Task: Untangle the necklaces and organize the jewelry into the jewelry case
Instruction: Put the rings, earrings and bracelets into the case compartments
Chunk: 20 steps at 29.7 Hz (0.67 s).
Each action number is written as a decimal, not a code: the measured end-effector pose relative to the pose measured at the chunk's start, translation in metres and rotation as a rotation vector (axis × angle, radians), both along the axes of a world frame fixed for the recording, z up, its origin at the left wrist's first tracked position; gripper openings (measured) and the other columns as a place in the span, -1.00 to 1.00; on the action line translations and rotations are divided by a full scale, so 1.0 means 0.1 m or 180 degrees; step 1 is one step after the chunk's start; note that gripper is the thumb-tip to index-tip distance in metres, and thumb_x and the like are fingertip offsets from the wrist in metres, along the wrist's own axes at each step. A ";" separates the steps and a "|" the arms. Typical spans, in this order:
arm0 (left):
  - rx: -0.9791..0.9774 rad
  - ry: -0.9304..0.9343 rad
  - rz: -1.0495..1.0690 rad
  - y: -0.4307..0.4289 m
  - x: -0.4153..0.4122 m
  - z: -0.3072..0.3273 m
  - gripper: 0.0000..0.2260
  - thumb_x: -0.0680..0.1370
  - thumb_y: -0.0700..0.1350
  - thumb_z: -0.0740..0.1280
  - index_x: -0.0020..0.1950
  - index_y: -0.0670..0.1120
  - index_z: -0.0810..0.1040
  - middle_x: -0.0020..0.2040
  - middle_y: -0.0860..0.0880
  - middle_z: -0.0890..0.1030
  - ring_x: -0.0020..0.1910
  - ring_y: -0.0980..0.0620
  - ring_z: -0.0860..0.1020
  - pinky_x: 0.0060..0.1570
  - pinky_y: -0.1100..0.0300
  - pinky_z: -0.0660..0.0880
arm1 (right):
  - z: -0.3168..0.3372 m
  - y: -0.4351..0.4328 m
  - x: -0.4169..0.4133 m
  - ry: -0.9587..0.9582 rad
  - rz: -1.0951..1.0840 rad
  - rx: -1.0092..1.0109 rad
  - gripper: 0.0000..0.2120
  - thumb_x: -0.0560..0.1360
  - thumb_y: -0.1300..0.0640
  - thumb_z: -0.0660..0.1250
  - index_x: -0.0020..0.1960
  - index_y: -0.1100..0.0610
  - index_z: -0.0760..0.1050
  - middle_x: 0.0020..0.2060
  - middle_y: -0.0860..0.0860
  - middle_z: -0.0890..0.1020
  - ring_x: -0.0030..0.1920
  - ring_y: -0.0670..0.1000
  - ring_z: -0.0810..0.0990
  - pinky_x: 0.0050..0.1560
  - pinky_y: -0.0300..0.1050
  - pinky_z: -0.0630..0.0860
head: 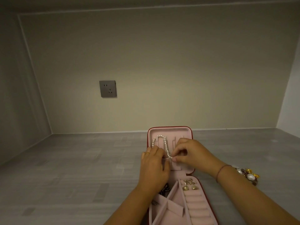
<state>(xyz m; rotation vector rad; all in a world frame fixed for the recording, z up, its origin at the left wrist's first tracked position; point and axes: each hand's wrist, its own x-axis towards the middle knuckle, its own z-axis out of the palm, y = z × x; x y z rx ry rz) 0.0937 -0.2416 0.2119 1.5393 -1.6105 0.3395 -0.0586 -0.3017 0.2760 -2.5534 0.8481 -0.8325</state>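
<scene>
Both hands meet at twelve o'clock inside the red, pink-lined jewelry case [168,132]. The right hand [186,153] pinches the white pearl necklace [165,145]; the left hand [153,166] has an unclear grip. Next, probably, tucking its loose end away gently.

Single wide-angle view, worn on the head. It faced forward and tilted down: back wall [162,62] filled the upper frame, grey surface [73,168] the lower. The jewelry case [170,129] lay close beneath, bottom right of centre, cropped by the bottom edge.
</scene>
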 end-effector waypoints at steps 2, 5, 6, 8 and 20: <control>0.0032 0.0004 -0.0045 0.01 0.00 0.00 -0.87 0.44 -0.02 0.19 -0.13 -0.01 0.48 -0.16 0.11 0.45 -0.12 0.11 0.38 -0.08 0.20 0.27 | -0.02 -0.03 0.06 -0.0083 -0.0214 -0.0275 -0.93 0.38 0.18 0.48 -0.14 0.08 0.65 -0.22 -0.11 0.54 -0.24 -0.18 0.50 -0.18 -0.43 0.40; 0.0044 0.0025 -0.0091 0.03 -0.01 0.01 -0.88 0.44 -0.02 0.18 -0.13 0.00 0.47 -0.15 0.12 0.43 -0.13 0.13 0.35 -0.08 0.28 0.24 | -0.04 -0.03 0.13 -0.0150 -0.0311 -0.0325 -0.89 0.40 0.24 0.44 -0.09 0.10 0.63 -0.21 -0.08 0.59 -0.23 -0.16 0.53 -0.14 -0.38 0.46; 0.0060 0.0041 -0.0112 0.03 -0.01 0.01 -0.88 0.45 -0.02 0.17 -0.12 0.00 0.46 -0.15 0.12 0.43 -0.13 0.13 0.35 -0.08 0.31 0.23 | -0.04 -0.02 0.14 -0.0083 -0.0269 -0.0329 -0.90 0.41 0.24 0.43 -0.09 0.11 0.63 -0.20 -0.06 0.62 -0.21 -0.14 0.54 -0.12 -0.36 0.46; 0.0083 0.0058 -0.0140 0.03 -0.01 0.01 -0.91 0.46 -0.05 0.20 -0.11 -0.01 0.46 -0.14 0.11 0.43 -0.12 0.12 0.35 -0.08 0.31 0.21 | -0.01 -0.03 0.14 0.0200 -0.0128 -0.0411 -0.91 0.45 0.23 0.38 -0.07 0.12 0.64 -0.14 -0.03 0.64 -0.15 -0.12 0.54 -0.07 -0.33 0.44; -0.0322 0.0052 0.0323 0.03 -0.01 0.02 -0.88 0.37 -0.04 0.38 -0.12 0.04 0.53 -0.04 0.07 0.42 -0.01 0.10 0.32 -0.07 0.22 0.11 | -0.22 0.11 0.10 0.0554 -0.0208 -0.0674 -0.78 0.53 0.13 0.26 0.15 0.03 0.52 0.04 -0.08 0.54 0.08 -0.04 0.49 0.18 -0.15 0.34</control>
